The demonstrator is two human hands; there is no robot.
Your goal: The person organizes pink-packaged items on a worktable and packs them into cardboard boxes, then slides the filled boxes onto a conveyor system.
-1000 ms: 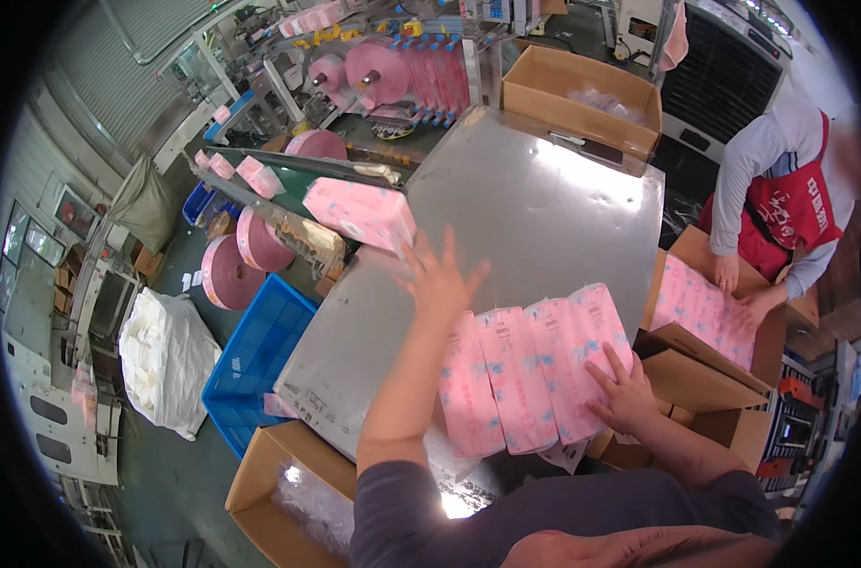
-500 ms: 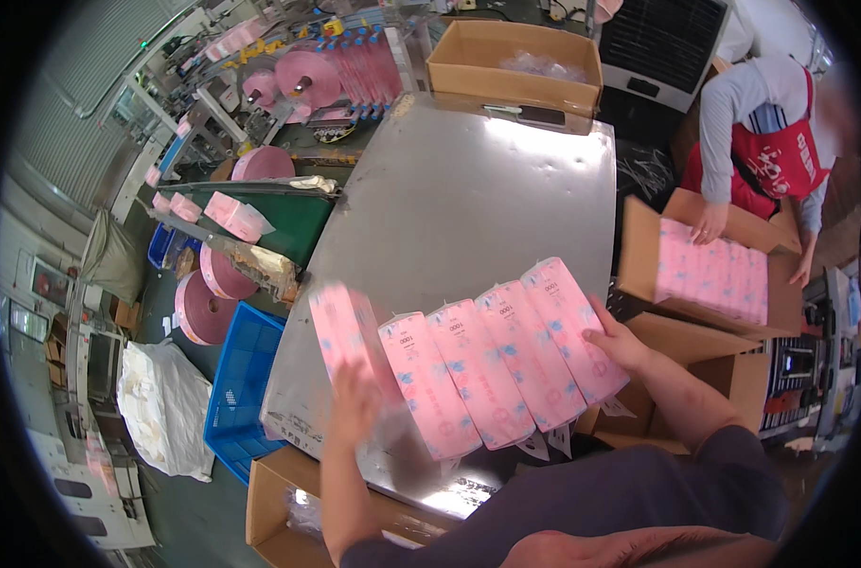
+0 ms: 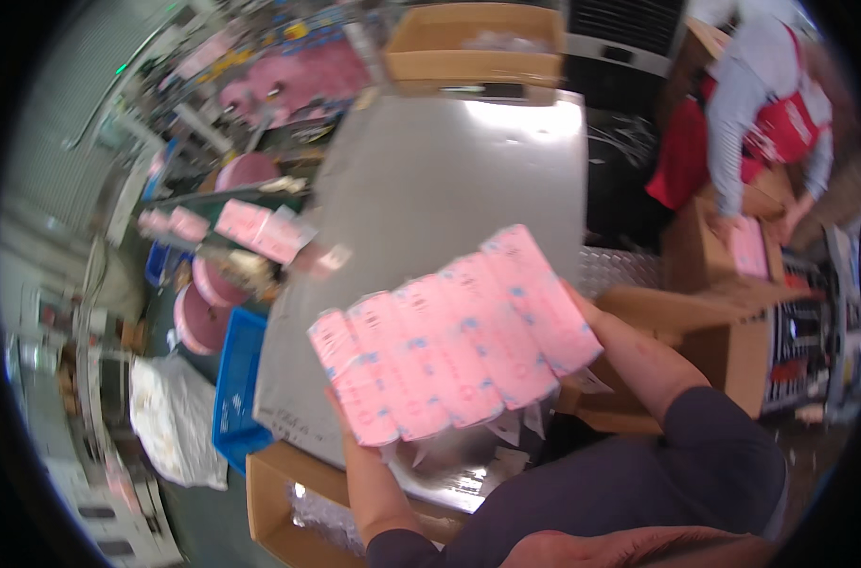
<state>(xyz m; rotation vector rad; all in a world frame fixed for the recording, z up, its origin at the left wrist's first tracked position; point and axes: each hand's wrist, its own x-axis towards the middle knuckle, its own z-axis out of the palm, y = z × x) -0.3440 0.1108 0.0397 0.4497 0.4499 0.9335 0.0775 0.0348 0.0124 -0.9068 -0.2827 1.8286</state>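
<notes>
A side-by-side row of several pink tissue packs [image 3: 449, 346] with blue print is held over the metal table [image 3: 449, 180], tilted so its right end is higher. My left hand [image 3: 345, 421] presses the left end of the row, its fingers mostly hidden behind the packs. At the other end my right hand [image 3: 582, 310] grips the outermost pack, its fingers partly covered. Between my hands the packs are squeezed close together, somewhat blurred by motion.
More pink packs [image 3: 260, 230] lie on the conveyor at left, one overhanging the table. A blue crate [image 3: 236, 398] and a carton with clear plastic [image 3: 298, 535] stand near left. An open carton [image 3: 681, 327] is at right; beyond, a co-worker [image 3: 766, 114] handles another carton. A carton [image 3: 478, 62] stands at the far end.
My left hand has brought the separate pack against the row's left end. The packs on the conveyor have advanced toward the table. The co-worker's carton flaps have moved inward over the packs.
</notes>
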